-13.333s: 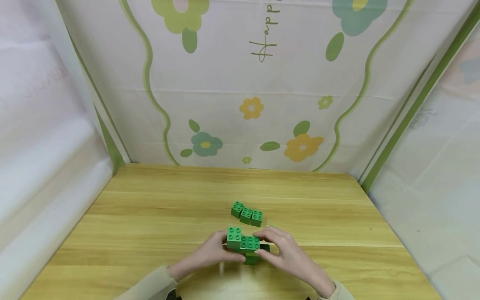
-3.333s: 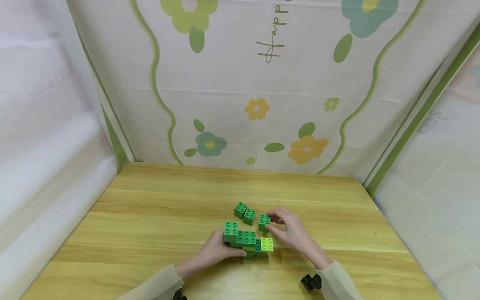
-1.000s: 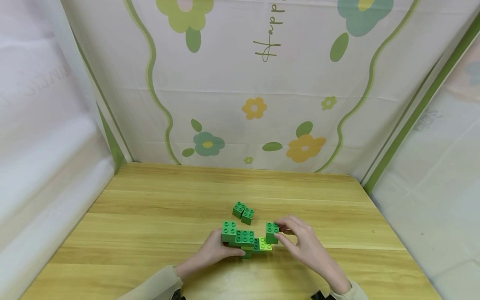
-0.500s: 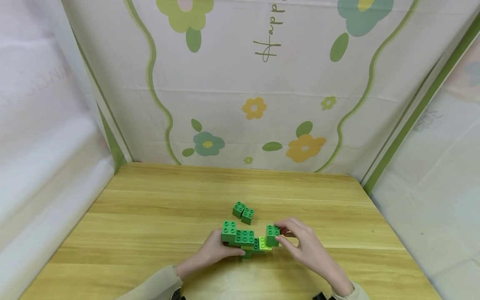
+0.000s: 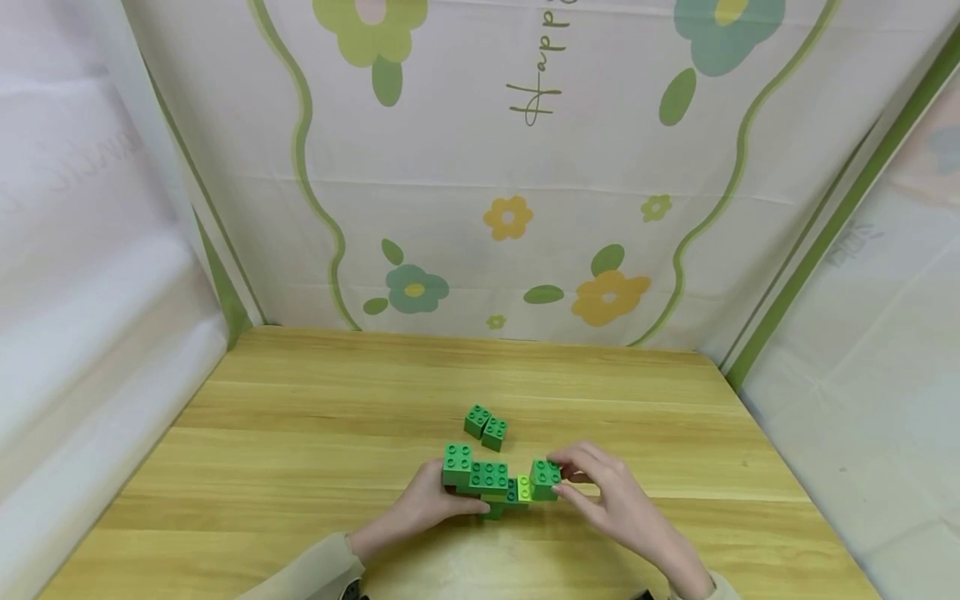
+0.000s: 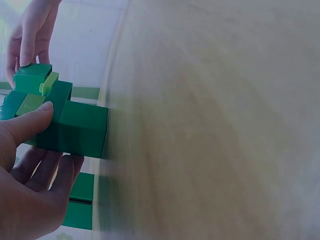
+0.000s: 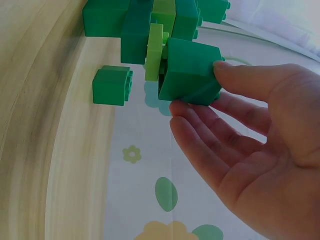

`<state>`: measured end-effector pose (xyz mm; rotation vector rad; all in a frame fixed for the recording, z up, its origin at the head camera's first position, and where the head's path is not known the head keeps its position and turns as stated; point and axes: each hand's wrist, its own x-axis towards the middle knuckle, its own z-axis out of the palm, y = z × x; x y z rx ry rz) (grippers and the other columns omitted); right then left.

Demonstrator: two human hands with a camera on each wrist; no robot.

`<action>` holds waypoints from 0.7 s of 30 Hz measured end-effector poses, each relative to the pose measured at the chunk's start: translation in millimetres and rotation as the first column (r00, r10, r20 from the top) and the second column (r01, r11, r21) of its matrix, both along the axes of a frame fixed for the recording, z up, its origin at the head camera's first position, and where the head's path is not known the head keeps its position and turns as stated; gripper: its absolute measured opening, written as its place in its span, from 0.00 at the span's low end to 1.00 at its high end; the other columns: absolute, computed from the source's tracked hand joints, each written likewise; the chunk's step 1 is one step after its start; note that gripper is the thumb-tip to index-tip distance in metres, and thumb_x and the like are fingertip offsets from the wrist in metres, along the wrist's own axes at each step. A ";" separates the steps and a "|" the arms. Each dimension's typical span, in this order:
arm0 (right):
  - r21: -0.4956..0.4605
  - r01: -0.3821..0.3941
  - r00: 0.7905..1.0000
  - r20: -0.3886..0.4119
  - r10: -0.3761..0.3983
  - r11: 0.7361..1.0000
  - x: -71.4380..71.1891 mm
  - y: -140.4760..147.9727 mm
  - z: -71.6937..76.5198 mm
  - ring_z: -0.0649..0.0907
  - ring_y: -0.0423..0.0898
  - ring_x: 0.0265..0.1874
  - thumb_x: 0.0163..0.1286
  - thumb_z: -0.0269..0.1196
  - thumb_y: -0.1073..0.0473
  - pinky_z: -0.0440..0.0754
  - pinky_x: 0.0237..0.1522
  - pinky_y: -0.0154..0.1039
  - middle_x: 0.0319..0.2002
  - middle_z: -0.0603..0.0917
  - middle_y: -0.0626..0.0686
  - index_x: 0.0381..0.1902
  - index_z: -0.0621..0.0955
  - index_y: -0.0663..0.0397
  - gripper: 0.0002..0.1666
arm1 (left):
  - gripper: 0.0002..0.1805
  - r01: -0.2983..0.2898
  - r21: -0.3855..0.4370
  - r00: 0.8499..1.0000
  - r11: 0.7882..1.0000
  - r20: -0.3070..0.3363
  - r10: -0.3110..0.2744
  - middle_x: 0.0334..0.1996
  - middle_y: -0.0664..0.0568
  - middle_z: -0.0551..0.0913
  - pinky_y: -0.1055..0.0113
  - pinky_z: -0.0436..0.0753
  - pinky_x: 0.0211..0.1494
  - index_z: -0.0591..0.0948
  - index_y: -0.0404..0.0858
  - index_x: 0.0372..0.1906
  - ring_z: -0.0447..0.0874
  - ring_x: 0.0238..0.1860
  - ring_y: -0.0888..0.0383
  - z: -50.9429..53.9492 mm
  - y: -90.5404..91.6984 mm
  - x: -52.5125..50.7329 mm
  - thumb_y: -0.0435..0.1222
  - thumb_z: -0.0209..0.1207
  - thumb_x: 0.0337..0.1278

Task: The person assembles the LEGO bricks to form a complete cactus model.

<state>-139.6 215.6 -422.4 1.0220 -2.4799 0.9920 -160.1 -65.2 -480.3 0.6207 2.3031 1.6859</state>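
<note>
My left hand (image 5: 429, 502) grips a built piece of green toy building bricks (image 5: 488, 476) by its left end, thumb across the near side in the left wrist view. A thin lime-green brick (image 5: 524, 487) sits at the piece's right end. Over it my right hand (image 5: 615, 500) pinches a green square brick (image 5: 545, 478) between thumb and fingers. The right wrist view shows this brick (image 7: 192, 70) slightly tilted against the studs of the lime brick (image 7: 154, 52), with a dark gap at one edge. Part of the built piece is hidden by the left fingers.
Two loose green square bricks, a left one (image 5: 477, 421) and a right one (image 5: 494, 433), lie side by side beyond the built piece on the wooden table (image 5: 337, 417). A flower-printed cloth (image 5: 450, 250) hangs behind the table's far edge.
The lime brick joined the built piece's right end. My right hand took one green brick from the row of three, carried it over the lime brick and lowered it. My left hand keeps its grip.
</note>
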 end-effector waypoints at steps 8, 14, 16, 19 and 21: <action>0.022 -0.004 1.000 0.021 0.003 1.000 0.6 0.8 1.2 0.84 0.34 0.40 0.61 0.70 0.66 0.88 0.41 0.30 0.46 0.84 0.46 0.50 0.81 0.56 0.19 | 0.24 -0.004 0.001 1.000 1.000 -0.008 0.004 0.48 0.51 0.89 0.74 0.81 0.56 0.83 0.43 0.52 0.86 0.48 0.63 -0.6 0.3 -0.2 0.37 0.75 0.45; 0.023 -0.031 0.999 0.015 0.031 0.999 0.1 1.0 1.9 0.84 0.35 0.40 0.60 0.70 0.67 0.89 0.39 0.31 0.45 0.84 0.47 0.50 0.81 0.57 0.19 | 0.24 -0.004 -0.001 1.000 1.000 -0.011 0.004 0.49 0.50 0.89 0.74 0.81 0.56 0.83 0.43 0.52 0.86 0.49 0.63 -0.3 0.6 0.2 0.37 0.75 0.45; 0.022 -0.034 0.999 0.022 0.034 0.999 -0.1 1.3 1.8 0.85 0.36 0.40 0.61 0.69 0.67 0.88 0.39 0.31 0.45 0.84 0.48 0.50 0.81 0.57 0.19 | 0.24 -0.002 0.000 1.000 1.000 -0.009 0.002 0.49 0.50 0.89 0.74 0.81 0.56 0.83 0.43 0.52 0.86 0.49 0.63 -0.3 0.6 0.2 0.37 0.75 0.45; 0.020 -0.036 0.999 0.032 0.035 0.999 -0.7 1.2 1.5 0.85 0.36 0.40 0.61 0.69 0.67 0.89 0.40 0.31 0.46 0.83 0.48 0.50 0.81 0.57 0.19 | 0.24 -0.002 0.001 1.000 1.000 -0.008 0.002 0.49 0.50 0.89 0.74 0.81 0.56 0.83 0.43 0.52 0.86 0.49 0.63 -0.5 0.4 0.0 0.37 0.75 0.45; 0.016 -0.039 0.998 0.040 0.038 0.999 -1.1 1.1 1.1 0.85 0.36 0.41 0.61 0.69 0.67 0.89 0.40 0.31 0.46 0.83 0.48 0.51 0.80 0.57 0.19 | 0.24 -0.003 0.000 1.000 1.000 -0.009 0.003 0.49 0.51 0.89 0.74 0.81 0.56 0.83 0.43 0.52 0.86 0.49 0.62 -0.5 0.3 -0.2 0.37 0.75 0.45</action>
